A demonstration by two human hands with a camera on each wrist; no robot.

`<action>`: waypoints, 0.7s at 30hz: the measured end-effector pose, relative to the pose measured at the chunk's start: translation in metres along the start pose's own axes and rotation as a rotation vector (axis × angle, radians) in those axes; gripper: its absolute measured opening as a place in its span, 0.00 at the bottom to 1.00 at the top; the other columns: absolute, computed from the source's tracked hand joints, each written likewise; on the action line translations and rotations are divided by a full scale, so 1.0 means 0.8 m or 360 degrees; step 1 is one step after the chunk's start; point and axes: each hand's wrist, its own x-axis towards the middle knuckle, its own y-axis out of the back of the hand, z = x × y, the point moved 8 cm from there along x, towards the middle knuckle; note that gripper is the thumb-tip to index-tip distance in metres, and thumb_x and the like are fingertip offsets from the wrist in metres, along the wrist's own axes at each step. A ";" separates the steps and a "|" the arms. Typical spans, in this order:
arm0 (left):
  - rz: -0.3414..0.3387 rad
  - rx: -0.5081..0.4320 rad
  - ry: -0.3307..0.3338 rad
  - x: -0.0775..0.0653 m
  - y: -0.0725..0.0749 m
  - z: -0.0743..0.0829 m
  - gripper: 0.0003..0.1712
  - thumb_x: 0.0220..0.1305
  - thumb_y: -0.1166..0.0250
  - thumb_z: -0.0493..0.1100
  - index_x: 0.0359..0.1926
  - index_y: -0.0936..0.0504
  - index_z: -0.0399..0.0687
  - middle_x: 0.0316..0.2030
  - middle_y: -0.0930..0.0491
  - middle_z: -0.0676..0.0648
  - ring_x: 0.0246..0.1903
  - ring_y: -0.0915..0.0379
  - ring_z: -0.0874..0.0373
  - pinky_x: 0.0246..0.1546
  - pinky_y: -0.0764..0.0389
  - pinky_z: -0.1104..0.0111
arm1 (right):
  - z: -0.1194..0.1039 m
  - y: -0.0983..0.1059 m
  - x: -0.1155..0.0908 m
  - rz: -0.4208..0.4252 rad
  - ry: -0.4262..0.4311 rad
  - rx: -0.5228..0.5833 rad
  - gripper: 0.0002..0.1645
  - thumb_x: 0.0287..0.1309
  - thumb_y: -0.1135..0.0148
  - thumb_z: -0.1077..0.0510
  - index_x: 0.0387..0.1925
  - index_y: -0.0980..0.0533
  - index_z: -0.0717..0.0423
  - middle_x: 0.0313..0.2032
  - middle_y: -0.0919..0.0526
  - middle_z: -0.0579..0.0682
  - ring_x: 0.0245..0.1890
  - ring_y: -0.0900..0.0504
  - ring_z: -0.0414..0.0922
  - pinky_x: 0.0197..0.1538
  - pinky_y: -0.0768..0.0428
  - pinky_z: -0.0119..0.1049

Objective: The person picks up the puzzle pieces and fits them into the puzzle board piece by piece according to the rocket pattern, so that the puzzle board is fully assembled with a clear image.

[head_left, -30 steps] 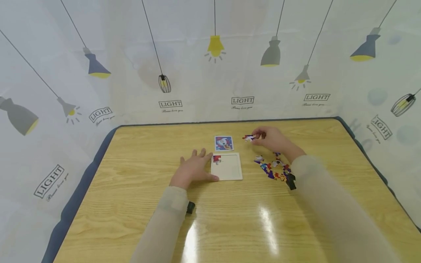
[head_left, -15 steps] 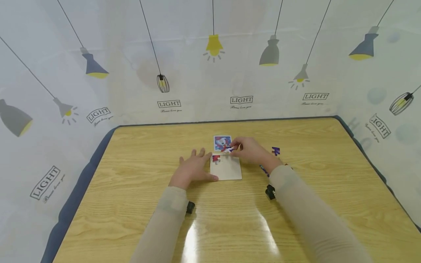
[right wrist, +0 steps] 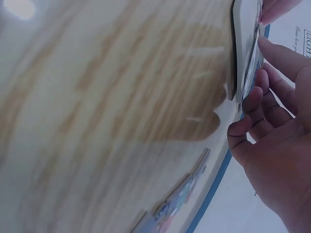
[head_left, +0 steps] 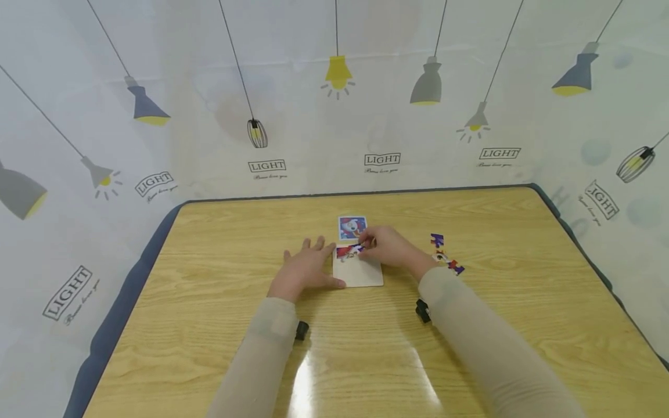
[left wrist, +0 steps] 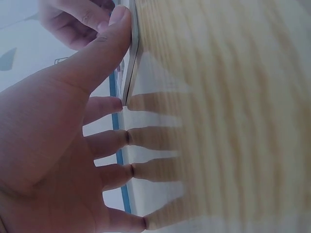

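A square cream puzzle board [head_left: 360,276] lies flat on the table. My left hand [head_left: 301,270] has its fingers spread on the wood, and its thumb rests on the board's near left corner. Over the board's far edge, my right hand [head_left: 388,247] pinches a white-and-purple jigsaw piece [head_left: 357,249]. That piece lies beside a red jigsaw piece [head_left: 342,252] in the far left corner; whether the two interlock is too small to tell. Just behind the board is a small picture card [head_left: 350,225], partly covered by the right fingers.
Several loose jigsaw pieces [head_left: 441,255] lie right of the board, partly behind my right forearm; the right wrist view shows some pieces [right wrist: 172,201] too. A lamp-print curtain [head_left: 313,133] stands behind the wooden table [head_left: 219,255].
My right hand has carried the jigsaw piece leftward from right of the card, down onto the board's far edge beside the red piece. My left hand has stayed in place.
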 end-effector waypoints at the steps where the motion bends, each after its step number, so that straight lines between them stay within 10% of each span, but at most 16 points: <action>1: 0.0001 0.0002 -0.0001 0.000 0.000 0.000 0.63 0.58 0.27 0.75 0.86 0.46 0.62 0.87 0.59 0.45 0.86 0.67 0.36 0.77 0.59 0.23 | 0.000 -0.001 0.000 -0.0004 -0.0003 -0.0003 0.15 0.69 0.29 0.55 0.54 0.18 0.56 0.42 0.17 0.51 0.42 0.22 0.45 0.48 0.19 0.38; 21: 0.0005 0.0016 -0.0008 0.002 -0.001 -0.001 0.62 0.59 0.28 0.75 0.86 0.46 0.63 0.87 0.59 0.44 0.86 0.67 0.35 0.77 0.59 0.22 | 0.001 -0.002 -0.001 -0.0024 -0.0014 -0.0026 0.16 0.69 0.28 0.56 0.55 0.18 0.56 0.45 0.15 0.52 0.44 0.20 0.46 0.54 0.17 0.41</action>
